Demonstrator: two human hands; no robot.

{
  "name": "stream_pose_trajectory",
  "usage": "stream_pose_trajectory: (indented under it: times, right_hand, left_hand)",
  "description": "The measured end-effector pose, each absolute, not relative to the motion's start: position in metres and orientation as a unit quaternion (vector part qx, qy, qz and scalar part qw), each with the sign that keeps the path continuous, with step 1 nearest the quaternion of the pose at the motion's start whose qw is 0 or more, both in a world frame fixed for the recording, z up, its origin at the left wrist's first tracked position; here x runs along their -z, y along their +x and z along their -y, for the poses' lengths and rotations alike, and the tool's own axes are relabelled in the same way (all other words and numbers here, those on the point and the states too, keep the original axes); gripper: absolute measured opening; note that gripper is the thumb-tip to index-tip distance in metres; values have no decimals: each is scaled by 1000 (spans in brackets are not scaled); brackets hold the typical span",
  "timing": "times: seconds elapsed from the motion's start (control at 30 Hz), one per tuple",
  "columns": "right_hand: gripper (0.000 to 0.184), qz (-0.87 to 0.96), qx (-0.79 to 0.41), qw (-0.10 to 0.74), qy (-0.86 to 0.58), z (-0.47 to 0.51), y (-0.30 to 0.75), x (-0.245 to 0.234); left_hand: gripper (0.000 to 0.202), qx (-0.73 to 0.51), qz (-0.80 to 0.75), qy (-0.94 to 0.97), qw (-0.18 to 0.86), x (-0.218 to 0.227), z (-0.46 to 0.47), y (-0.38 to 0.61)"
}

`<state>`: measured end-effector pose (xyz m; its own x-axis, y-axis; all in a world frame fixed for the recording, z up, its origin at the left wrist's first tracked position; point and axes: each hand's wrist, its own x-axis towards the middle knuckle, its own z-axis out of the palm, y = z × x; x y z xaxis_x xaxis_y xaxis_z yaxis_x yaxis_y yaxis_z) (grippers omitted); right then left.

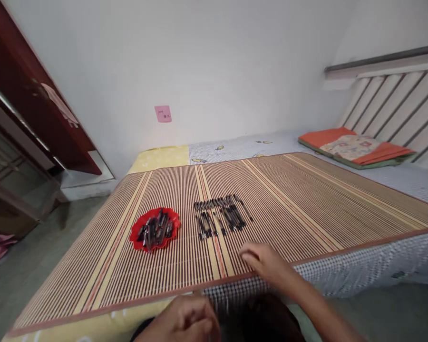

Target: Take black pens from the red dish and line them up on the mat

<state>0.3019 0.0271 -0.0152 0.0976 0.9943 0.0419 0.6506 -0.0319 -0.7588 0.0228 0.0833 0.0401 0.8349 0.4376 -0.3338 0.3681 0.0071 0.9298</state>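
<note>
A bamboo mat [306, 199] covers a low bed. On it lies a row of several dark pens [219, 216], side by side. Left of them stands a red scalloped dish [137, 232] holding several more dark pens [156, 228]. My right hand [267, 263] rests at the mat's near edge, just below the row of pens, fingers curled and blurred, with nothing visible in it. My left hand [183, 320] is low at the frame's bottom, below the mat's edge, fingers curled; what it holds, if anything, is hidden.
An orange and patterned folded cushion [355, 147] lies at the back right by a slatted headboard [395, 104]. A dark red cabinet [28, 95] stands at the left. A pink note [163, 114] sticks on the white wall. Grey floor lies left of the bed.
</note>
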Motion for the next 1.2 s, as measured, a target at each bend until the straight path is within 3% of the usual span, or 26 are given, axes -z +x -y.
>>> stream_pose_trajectory:
  times: [0.1, 0.23, 0.43, 0.53, 0.83, 1.2]
  right_hand:
    - [24, 528, -119, 373, -754, -91, 333, 22]
    - [22, 476, -83, 326, -813, -151, 357, 39]
    - [10, 492, -124, 252, -824, -178, 352, 65]
    - [9, 482, -124, 221, -839, -179, 347, 69]
    - [10, 478, -97, 161, -858, -167, 346, 63]
    - [14, 470, -73, 123, -871, -165, 340, 71]
  left_hand:
    - [25, -91, -277, 772, 565, -34, -114, 79]
    - [14, -170, -289, 882, 332, 8, -154, 147]
    - [54, -128, -245, 949, 151, 76, -173, 204]
    - [64, -130, -252, 949, 138, 90, -173, 206]
    - [50, -98, -270, 946, 149, 74, -179, 186]
    - [62, -99, -259, 944, 179, 76, -183, 190]
